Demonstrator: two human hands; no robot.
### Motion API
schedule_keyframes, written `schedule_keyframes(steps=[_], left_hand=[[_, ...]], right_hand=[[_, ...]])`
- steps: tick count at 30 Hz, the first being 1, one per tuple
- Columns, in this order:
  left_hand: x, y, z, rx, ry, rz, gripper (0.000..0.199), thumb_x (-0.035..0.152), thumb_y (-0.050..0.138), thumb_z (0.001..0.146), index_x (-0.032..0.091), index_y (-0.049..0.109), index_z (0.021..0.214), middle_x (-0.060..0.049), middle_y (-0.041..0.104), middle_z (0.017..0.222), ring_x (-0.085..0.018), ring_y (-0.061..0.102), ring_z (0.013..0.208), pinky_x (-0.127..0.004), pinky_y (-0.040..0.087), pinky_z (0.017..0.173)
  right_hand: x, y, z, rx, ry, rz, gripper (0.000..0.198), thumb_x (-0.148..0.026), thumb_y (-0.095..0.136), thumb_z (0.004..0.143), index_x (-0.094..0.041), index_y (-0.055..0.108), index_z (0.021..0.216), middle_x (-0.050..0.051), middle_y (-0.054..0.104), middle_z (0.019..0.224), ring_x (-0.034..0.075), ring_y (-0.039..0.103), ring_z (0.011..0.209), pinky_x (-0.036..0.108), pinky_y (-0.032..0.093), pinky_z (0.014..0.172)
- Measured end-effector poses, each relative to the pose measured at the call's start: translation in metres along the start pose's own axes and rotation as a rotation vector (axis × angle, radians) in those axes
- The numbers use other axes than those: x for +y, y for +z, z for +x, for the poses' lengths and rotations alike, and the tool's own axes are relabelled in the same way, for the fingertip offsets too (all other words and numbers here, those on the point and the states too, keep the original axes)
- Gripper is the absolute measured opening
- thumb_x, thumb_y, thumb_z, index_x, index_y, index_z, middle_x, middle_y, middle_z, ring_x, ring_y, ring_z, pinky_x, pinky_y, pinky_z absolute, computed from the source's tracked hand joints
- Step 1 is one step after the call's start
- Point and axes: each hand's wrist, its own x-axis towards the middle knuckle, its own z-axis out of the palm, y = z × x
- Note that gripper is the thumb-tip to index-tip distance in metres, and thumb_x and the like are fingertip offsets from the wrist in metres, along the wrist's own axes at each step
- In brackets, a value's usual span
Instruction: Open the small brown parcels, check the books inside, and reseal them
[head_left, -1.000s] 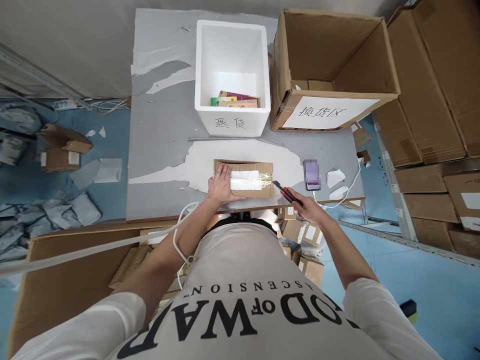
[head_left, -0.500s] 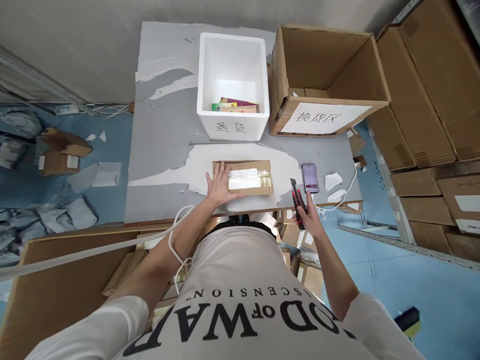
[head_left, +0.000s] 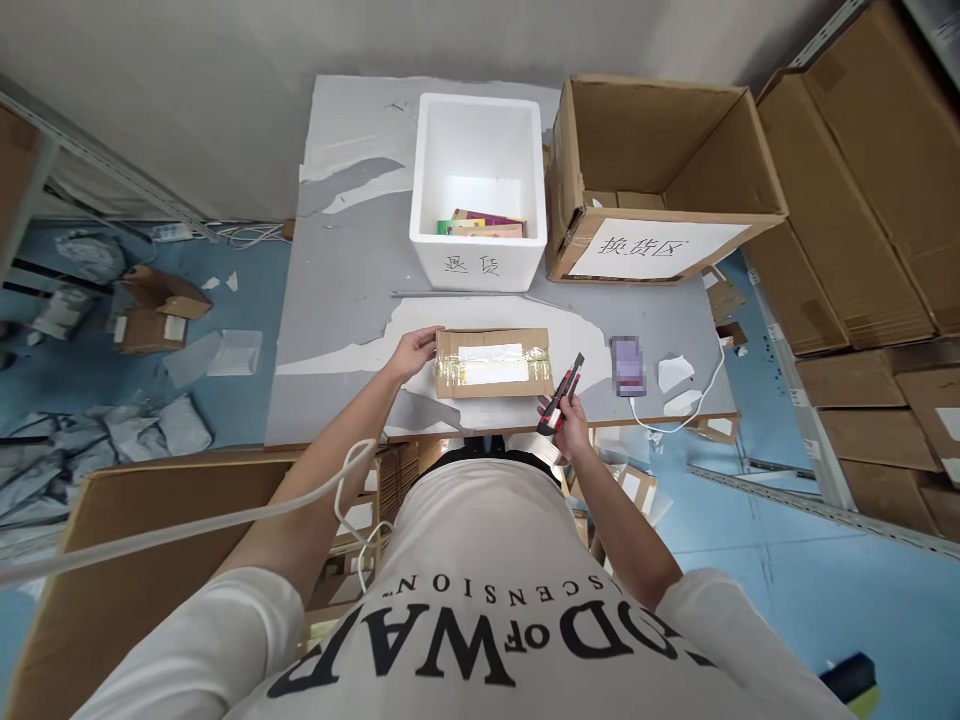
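Note:
A small cardboard box [head_left: 493, 384] with a white label and shiny tape at both ends lies on the worktable [head_left: 337, 300] in front of me. My left hand [head_left: 415, 354] grips its left end, fingers at the upper left corner. In my right hand [head_left: 570, 425] is a red and black utility knife [head_left: 559, 398], its dark blade pointing up and away, beside the box's lower right corner. A phone [head_left: 628, 366] on a white cable lies to the right of the knife.
Behind the box stand a white foam box [head_left: 480, 262] with colourful flat packs inside and a large open carton [head_left: 666, 250] with a white sign. Paper scraps [head_left: 675, 374] lie by the phone. Stacked cartons [head_left: 862, 220] rise at the right. A white cable [head_left: 255, 512] crosses my left arm.
My left hand has shifted from the top of the small box to its left end. My right hand has brought the knife left, away from the phone and close to the box.

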Motion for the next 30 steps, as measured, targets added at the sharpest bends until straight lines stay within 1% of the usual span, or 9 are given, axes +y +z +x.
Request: schedule_keyframes(steps=[3,7,11,15,18,23,25,28,30], left_hand=[[0.001,-0.003,-0.012,0.010,0.065,0.000,0.067,0.050,0.077,0.061,0.011,0.067,0.114,-0.015,0.071,0.111,-0.027,0.066,0.104,-0.046,0.051,0.096],[-0.010,-0.004,-0.049,0.097,0.137,0.160,0.064,0.057,0.080,0.054,0.012,0.075,0.099,-0.015,0.073,0.103,-0.032,0.067,0.102,-0.049,0.049,0.098],[-0.044,0.023,-0.102,0.139,0.078,0.216,0.055,0.060,0.077,0.056,0.016,0.077,0.090,-0.012,0.075,0.095,-0.032,0.071,0.090,-0.048,0.055,0.091],[-0.076,0.060,-0.134,0.211,0.040,0.196,0.045,0.056,0.072,0.065,0.021,0.077,0.092,-0.008,0.076,0.095,-0.030,0.072,0.087,-0.047,0.058,0.086],[-0.083,0.072,-0.137,0.248,0.052,0.201,0.043,0.054,0.070,0.068,0.021,0.076,0.094,-0.008,0.075,0.096,-0.029,0.072,0.086,-0.047,0.059,0.086],[-0.077,0.071,-0.137,0.215,0.076,0.243,0.040,0.053,0.070,0.068,0.022,0.076,0.093,-0.008,0.076,0.095,-0.029,0.072,0.085,-0.047,0.058,0.086],[-0.076,0.066,-0.141,0.199,0.071,0.261,0.043,0.054,0.071,0.067,0.021,0.076,0.095,-0.009,0.075,0.096,-0.029,0.072,0.084,-0.047,0.059,0.085],[-0.073,0.050,-0.137,0.098,0.055,0.293,0.056,0.057,0.074,0.063,0.018,0.074,0.103,-0.012,0.074,0.103,-0.030,0.071,0.091,-0.046,0.057,0.088],[-0.067,0.035,-0.118,0.048,0.056,0.276,0.063,0.062,0.066,0.068,0.014,0.072,0.108,-0.014,0.072,0.109,-0.030,0.068,0.102,-0.045,0.053,0.095]], right_hand=[[-0.019,0.001,0.016,-0.010,-0.028,0.007,0.047,-0.055,0.070,0.070,-0.028,0.049,0.102,0.000,0.061,0.100,0.020,0.068,0.091,0.035,0.057,0.071],[-0.069,0.017,0.060,-0.052,-0.074,-0.063,0.030,-0.048,0.063,0.078,-0.026,0.049,0.094,-0.001,0.062,0.089,0.015,0.065,0.081,0.033,0.058,0.072],[-0.110,0.056,0.113,-0.196,-0.066,-0.195,0.022,-0.041,0.062,0.082,-0.024,0.049,0.086,-0.004,0.058,0.073,0.011,0.059,0.065,0.028,0.056,0.066],[-0.114,0.096,0.143,-0.328,-0.009,-0.348,0.026,-0.042,0.065,0.080,-0.022,0.049,0.087,-0.004,0.058,0.071,0.011,0.056,0.062,0.026,0.052,0.062],[-0.106,0.107,0.150,-0.324,0.033,-0.370,0.026,-0.039,0.067,0.078,-0.021,0.050,0.087,-0.004,0.060,0.072,0.011,0.057,0.064,0.026,0.050,0.063],[-0.100,0.107,0.149,-0.291,0.043,-0.306,0.017,-0.031,0.062,0.080,-0.021,0.052,0.090,-0.004,0.062,0.075,0.011,0.058,0.067,0.024,0.050,0.063],[-0.100,0.102,0.147,-0.274,0.013,-0.273,0.015,-0.030,0.060,0.082,-0.022,0.052,0.092,-0.003,0.064,0.082,0.010,0.058,0.068,0.023,0.052,0.063],[-0.095,0.080,0.135,-0.186,-0.070,-0.212,0.018,-0.033,0.059,0.084,-0.024,0.050,0.097,0.000,0.065,0.104,0.010,0.060,0.074,0.025,0.055,0.063],[-0.083,0.053,0.115,-0.108,-0.113,-0.172,0.022,-0.037,0.059,0.084,-0.025,0.049,0.100,0.001,0.064,0.115,0.010,0.062,0.076,0.027,0.057,0.063]])
